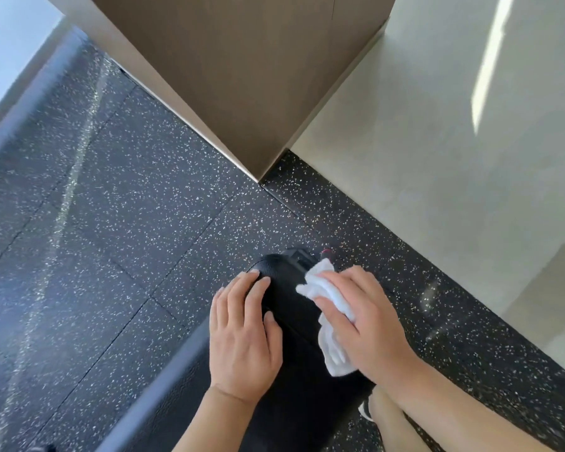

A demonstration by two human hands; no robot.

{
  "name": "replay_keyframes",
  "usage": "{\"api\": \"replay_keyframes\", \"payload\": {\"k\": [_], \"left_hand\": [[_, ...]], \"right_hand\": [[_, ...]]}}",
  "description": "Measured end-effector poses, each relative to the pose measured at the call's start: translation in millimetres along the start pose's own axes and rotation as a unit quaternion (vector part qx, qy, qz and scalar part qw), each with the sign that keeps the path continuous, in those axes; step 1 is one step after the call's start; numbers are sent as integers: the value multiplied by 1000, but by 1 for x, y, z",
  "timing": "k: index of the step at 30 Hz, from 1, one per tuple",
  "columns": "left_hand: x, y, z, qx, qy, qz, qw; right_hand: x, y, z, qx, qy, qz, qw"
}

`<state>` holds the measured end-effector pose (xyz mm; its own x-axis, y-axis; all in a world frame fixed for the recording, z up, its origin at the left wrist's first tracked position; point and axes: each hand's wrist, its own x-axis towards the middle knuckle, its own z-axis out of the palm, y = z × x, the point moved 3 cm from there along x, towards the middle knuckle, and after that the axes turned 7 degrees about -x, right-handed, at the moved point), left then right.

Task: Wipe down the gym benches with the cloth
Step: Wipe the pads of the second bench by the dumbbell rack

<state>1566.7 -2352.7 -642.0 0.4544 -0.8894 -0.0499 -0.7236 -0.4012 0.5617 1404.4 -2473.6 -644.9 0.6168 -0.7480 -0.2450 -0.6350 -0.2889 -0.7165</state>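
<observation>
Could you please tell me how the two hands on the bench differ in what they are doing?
The right hand presses a white cloth against the black bench pad; the left hand holds nothing. The left hand lies flat with fingers spread near the pad's left edge, while the right hand sits on the right side, fingers angled across the cloth. Both are bare and rest on the pad.

A crumpled white cloth (331, 308) lies on a glossy black padded bench (291, 308), over black rubber floor tiles (128, 207) flecked white, beside a brown panelled column (242, 76) and pale cream wall (454, 141).
</observation>
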Motion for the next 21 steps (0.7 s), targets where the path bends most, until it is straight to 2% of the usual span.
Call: {"api": "replay_keyframes", "payload": {"k": [4, 8, 14, 16, 21], "left_hand": [[-4, -5, 7, 18, 23, 8, 1000], [-2, -6, 9, 24, 23, 23, 999], [-1, -9, 10, 25, 11, 21, 999], [-1, -9, 9, 29, 5, 17, 999], [1, -6, 9, 35, 7, 29, 999]], "right_hand": [[14, 13, -1, 60, -62, 28, 996], [84, 2, 26, 138, -152, 48, 978], [164, -35, 67, 112, -373, 1, 921], [163, -31, 70, 122, -367, -1, 922], [100, 4, 34, 231, -209, 49, 949]]}}
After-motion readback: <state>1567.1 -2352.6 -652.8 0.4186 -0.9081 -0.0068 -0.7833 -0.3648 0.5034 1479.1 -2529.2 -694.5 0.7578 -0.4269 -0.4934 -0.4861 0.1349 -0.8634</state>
